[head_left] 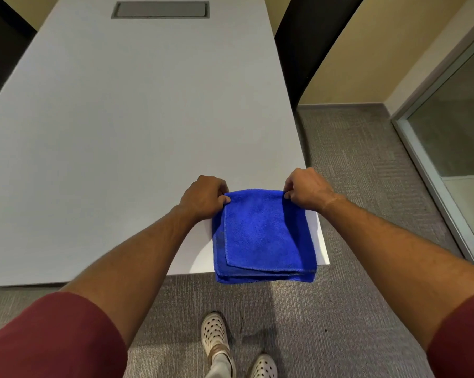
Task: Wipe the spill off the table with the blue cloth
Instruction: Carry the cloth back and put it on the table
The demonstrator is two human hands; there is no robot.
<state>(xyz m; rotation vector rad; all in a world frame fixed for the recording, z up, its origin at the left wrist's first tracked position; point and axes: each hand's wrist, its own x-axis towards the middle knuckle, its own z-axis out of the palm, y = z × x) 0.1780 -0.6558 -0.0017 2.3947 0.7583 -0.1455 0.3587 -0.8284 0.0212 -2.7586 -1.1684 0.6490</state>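
A folded blue cloth [263, 236] lies on the near right corner of the white table [121, 132], its near edge hanging a little over the table's front edge. My left hand [203, 196] pinches the cloth's far left corner. My right hand [306, 190] pinches the far right corner. Both hands rest at table level. I see no spill on the table top.
A grey cable hatch [160, 9] is set into the table at the far end. Dark chairs stand at the far right [306, 36] and far left [1, 50]. Grey carpet [366, 186] lies to the right, with a glass partition [454, 132] beyond. My feet in white clogs [216, 336] stand below.
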